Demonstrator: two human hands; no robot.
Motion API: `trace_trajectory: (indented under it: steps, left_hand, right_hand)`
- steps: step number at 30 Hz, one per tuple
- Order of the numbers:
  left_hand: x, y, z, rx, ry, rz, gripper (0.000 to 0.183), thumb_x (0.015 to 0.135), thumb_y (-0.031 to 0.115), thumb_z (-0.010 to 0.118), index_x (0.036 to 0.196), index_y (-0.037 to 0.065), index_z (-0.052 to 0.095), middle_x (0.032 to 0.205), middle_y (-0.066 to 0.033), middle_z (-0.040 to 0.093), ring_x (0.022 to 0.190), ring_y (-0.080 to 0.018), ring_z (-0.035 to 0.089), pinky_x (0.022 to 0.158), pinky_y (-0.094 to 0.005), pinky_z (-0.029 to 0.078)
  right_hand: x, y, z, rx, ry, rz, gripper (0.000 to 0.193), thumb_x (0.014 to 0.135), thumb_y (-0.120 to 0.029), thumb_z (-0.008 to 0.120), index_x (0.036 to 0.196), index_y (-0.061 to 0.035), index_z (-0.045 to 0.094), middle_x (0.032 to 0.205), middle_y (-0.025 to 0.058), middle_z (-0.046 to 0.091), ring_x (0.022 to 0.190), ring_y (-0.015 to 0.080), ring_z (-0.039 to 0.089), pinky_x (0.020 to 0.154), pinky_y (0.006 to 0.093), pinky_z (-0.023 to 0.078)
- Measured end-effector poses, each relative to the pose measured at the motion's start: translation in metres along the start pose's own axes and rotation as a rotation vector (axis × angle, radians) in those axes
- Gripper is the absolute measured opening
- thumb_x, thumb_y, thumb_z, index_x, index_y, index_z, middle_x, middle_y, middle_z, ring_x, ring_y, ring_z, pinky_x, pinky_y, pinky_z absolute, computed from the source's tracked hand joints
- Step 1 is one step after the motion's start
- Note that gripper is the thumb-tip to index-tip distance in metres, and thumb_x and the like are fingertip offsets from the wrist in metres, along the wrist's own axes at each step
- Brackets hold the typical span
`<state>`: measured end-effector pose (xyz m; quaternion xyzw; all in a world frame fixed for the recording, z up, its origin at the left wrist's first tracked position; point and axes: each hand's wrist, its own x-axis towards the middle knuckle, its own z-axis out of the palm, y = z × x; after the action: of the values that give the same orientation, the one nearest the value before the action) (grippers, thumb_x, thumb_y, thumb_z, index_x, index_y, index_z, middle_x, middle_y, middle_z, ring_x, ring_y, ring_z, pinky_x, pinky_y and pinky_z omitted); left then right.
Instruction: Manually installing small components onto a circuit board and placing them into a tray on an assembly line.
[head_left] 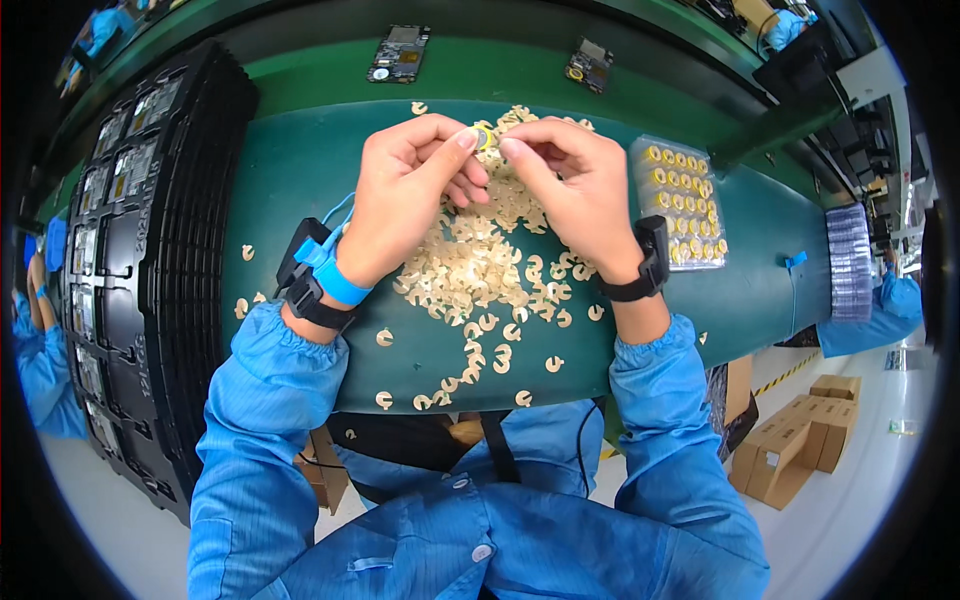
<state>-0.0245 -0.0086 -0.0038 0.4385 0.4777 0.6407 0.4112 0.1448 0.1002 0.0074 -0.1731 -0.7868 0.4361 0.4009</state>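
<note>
My left hand [415, 185] pinches a small round coin cell [484, 138] with a yellow rim between thumb and fingers. Close beside it, my right hand [580, 185] has its thumb and forefinger pressed together at the cell's right side; what they grip is too small to make out. Below both hands, a loose pile of cream C-shaped pieces [465, 265] spreads over the green mat [300, 250], with several strays toward the near edge. To the right of my right hand stands a clear tray [683, 262] with rows of yellow-rimmed round cells.
Tall stacked black trays [180, 230] holding circuit boards stand at the left. Two circuit boards, one at the back left [398, 54] and one at the back right [590, 65], lie beyond the mat. Stacked clear trays [849, 262] sit far right. Cardboard boxes [795, 445] rest on the floor.
</note>
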Motion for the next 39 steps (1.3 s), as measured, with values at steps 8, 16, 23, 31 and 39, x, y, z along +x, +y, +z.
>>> trace_trajectory:
  steps: [8,16,23,31,39]
  left_hand:
    - [-0.001,-0.004,0.005,0.052,0.009,0.026,0.019,0.104,0.014,0.062,0.103,-0.003,0.070,0.080,-0.0069,0.072,0.069,-0.0129,0.071,0.061,-0.0233,0.054]
    - [-0.002,-0.001,0.010,0.086,0.115,0.020,0.019,0.102,0.013,0.065,0.103,-0.005,0.070,0.085,-0.0087,0.074,0.070,-0.0130,0.072,0.060,-0.0239,0.054]
    - [-0.003,-0.001,0.009,0.013,-0.001,0.014,0.021,0.103,0.013,0.063,0.107,-0.006,0.070,0.089,-0.0103,0.075,0.073,-0.0152,0.074,0.061,-0.0260,0.056]
    - [0.003,-0.007,-0.001,0.069,0.140,0.150,0.023,0.105,0.013,0.061,0.117,-0.005,0.070,0.099,-0.0129,0.077,0.077,-0.0172,0.075,0.064,-0.0253,0.056]
    - [0.003,-0.004,0.004,0.704,0.135,0.635,0.015,0.090,0.001,0.074,0.105,0.002,0.077,0.086,-0.0123,0.073,0.069,-0.0202,0.068,0.063,-0.0311,0.054]
  right_hand:
    - [-0.004,0.003,0.007,0.201,0.003,0.144,0.014,0.095,-0.005,0.071,0.102,0.0065,0.071,0.088,0.0036,0.070,0.077,0.0044,0.063,0.064,0.0198,0.052]
    - [-0.006,0.007,0.010,0.171,0.002,0.107,0.010,0.092,-0.003,0.070,0.097,0.0056,0.069,0.085,0.0015,0.066,0.074,0.0026,0.060,0.062,0.0184,0.049]
    - [-0.008,0.007,0.012,0.075,-0.003,0.070,0.008,0.090,-0.001,0.071,0.095,0.0034,0.068,0.083,0.0004,0.063,0.070,0.0022,0.056,0.060,0.0186,0.046]
    - [-0.006,-0.008,0.006,0.242,0.038,0.133,0.003,0.091,0.002,0.069,0.092,0.0039,0.067,0.081,-0.0007,0.063,0.067,0.0007,0.053,0.057,0.0191,0.043]
    - [0.000,-0.008,-0.005,0.436,-0.170,0.438,0.026,0.103,-0.022,0.065,0.096,0.0025,0.070,0.076,0.0004,0.064,0.059,0.0011,0.049,0.050,0.0192,0.034]
